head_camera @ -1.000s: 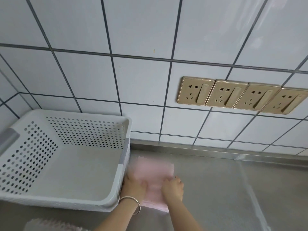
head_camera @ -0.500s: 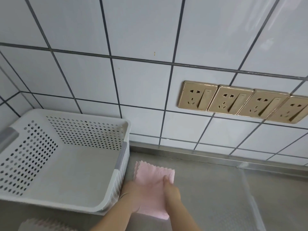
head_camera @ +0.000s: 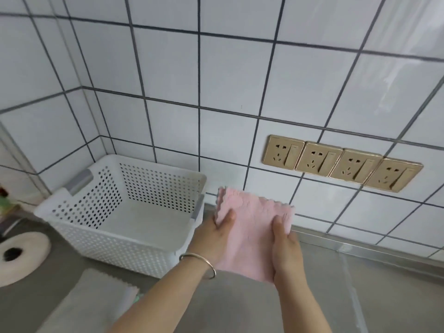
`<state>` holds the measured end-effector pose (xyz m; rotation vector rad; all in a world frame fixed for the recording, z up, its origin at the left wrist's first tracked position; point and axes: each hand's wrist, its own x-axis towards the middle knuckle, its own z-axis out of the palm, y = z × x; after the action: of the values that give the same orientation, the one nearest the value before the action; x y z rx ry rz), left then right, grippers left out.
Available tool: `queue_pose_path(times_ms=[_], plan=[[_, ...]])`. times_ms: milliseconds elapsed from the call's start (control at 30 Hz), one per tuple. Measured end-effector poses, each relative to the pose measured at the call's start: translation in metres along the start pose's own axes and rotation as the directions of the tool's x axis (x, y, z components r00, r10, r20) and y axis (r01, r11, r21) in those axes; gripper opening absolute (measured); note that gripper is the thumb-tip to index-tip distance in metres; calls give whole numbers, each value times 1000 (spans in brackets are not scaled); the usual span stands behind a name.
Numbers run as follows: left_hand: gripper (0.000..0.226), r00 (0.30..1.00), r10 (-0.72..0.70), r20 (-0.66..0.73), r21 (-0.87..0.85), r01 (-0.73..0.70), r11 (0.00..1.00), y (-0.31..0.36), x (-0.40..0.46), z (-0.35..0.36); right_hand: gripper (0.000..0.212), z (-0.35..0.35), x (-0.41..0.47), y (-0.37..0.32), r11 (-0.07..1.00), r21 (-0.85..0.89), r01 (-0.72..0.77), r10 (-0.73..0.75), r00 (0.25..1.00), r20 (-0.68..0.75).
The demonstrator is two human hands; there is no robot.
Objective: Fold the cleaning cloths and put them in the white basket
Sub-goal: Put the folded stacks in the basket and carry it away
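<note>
Task progress, judged from the layout: early stage. The basket (head_camera: 125,212) is standing at far left against the tiled wall, and nothing is being seen inside it; its floor is showing bare. So no cloth is yet being counted as delivered.

One pink cloth (head_camera: 249,227) is being held up off the counter (head_camera: 240,308), just right of the basket's near-right corner and approx. level with its rim. It appears to be folded already, since layered scalloped edges are being seen at its far-left corner, but the no. of folds cannot be told. It is being pinched at both sides: the left hand (head_camera: 213,239) is gripping the left edge w/ thumb on top, and the right hand (head_camera: 286,251) is gripping the right edge the same way. The fingers underneath are being hidden by the fabric.

Left to do, as a judgement: this cloth is to be carried left and lowered into the basket, then the pile (head_camera: 96,301) at near left is to be folded and added.

Counts:
- basket: 1
- pink cloth in hand: 1
- pile at near left: grey top layer, w/ pale and green edges peeking out beneath; at least 2, exact no. cannot be told
- sockets (head_camera: 341,162) on wall: 4
- bangle (head_camera: 199,263) on left wrist: 1
- white round item (head_camera: 21,253) at far left edge: 1, kind unclear
</note>
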<state>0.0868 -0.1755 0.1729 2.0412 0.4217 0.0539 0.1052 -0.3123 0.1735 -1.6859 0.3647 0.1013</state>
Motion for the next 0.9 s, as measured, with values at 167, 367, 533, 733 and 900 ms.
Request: queue_pose_path(times_ms=[167,367,533,733,900], plan=[[66,953,191,-236,34,-189,981,25,-11,-92,22,38,-45,-74,971,65,232,-238,963,128],[47,879,157,-450,-6,-179,984,-8,27,-195,33,154,-35,-97,970,-2,242,-224,898,380],[41,953,-131,-273,102,165,981,-64,100,-245,22,246,0,-77,994,-106,-24,72,873,482],[10,886,-463,12,93,460,883,-129,173,-248,12,293,44,-29,873,-327,-363,487,700,523],[19,827,-553,103,287,507,813,-171,202,-234,9,322,66,6,758,-467,-456,650,582,488]])
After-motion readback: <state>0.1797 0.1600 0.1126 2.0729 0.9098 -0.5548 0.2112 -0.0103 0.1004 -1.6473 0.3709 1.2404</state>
